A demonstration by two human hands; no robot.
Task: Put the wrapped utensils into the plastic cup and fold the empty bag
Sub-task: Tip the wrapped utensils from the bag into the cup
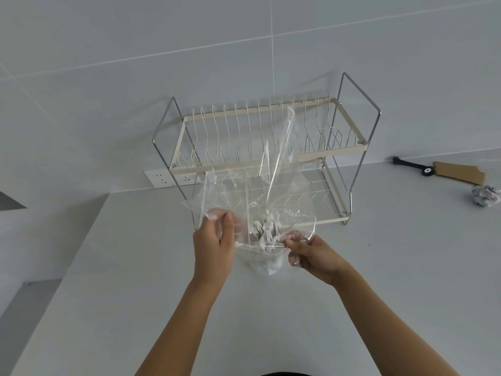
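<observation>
- Hands meet above the pale grey counter (135,280); the left hand (214,246) and the right hand (314,257) both hold a clear, crinkled plastic bag (273,185) raised in front of the person.
- Left fingers (230,222) are curled, pinching the bag's film at its left edge; right fingers (294,244) are curled too, pinching the film at the lower right.
- Between the two hands, under the film, stands a clear plastic cup (260,256); white wrapped utensils (267,229) stick up inside it; whether the cup rests on the counter I cannot tell.
- The bag's upper part rises loose and upright in front of a two-tier cream and chrome wire dish rack (349,150) standing at the back of the counter against the grey tiled wall (244,36).
- A white wall socket (168,178) sits low on the wall behind the rack's left leg.
- Far right on the counter lie a black-handled tool with a brown flat blade (455,170) and, near it, a crumpled ball of foil (485,195).
</observation>
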